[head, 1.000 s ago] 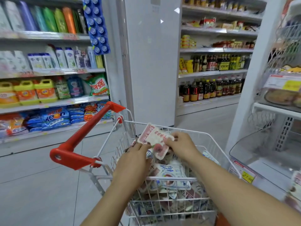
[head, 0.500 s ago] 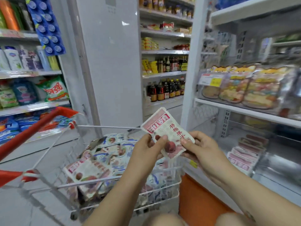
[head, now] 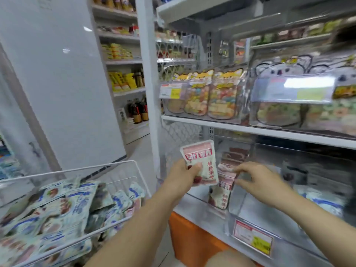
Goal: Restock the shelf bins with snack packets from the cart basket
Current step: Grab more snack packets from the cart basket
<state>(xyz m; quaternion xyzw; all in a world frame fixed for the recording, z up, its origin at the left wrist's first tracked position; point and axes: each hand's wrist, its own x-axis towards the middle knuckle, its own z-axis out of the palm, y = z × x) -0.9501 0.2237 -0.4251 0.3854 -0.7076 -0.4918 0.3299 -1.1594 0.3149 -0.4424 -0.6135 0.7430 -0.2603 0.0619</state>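
My left hand (head: 182,175) grips a red and white snack packet (head: 200,160) and holds it upright in front of the clear shelf bin (head: 217,206). My right hand (head: 258,179) reaches into that bin, its fingertips on the tops of the matching packets (head: 227,171) standing in a row there. The white wire cart basket (head: 107,168) sits at the lower left, piled with several blue and white and red snack packets (head: 63,207).
A shelf above holds clear bins of cat-faced snack bags (head: 208,95) with price tags. A white pillar (head: 63,78) stands at left, with bottles and yellow packs on far shelves behind. An orange base (head: 188,239) runs under the bottom shelf.
The view swung right from the cart to the shelf. My right hand let go of the packet and reached into the bin; my left hand carried the packet up to the bin.
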